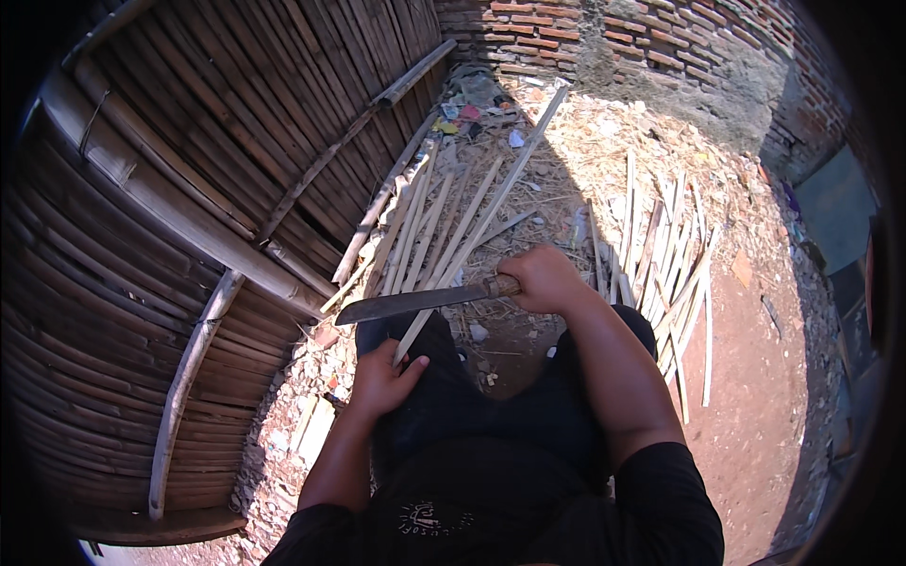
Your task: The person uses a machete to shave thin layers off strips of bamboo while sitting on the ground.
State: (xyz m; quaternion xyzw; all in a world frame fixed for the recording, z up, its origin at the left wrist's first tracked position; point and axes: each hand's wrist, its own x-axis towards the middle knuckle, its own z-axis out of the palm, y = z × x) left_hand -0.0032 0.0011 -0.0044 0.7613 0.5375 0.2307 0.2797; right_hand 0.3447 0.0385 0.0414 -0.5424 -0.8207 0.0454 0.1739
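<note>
Right hand (540, 279) clenched around the machete (415, 304) handle, blade pointing left across a long pale strip (520, 160), contact unclear. Left hand (382, 381) grasps that strip's near end by the left thigh, far end out toward the brick wall (661, 49). More strips (411, 231) lie left, another pile (666, 245) right, slatted wall (203, 123) far left.

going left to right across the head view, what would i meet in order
Curved pale pole → machete blade → right hand → right-side pile of thin strips → grey-green panel
</note>
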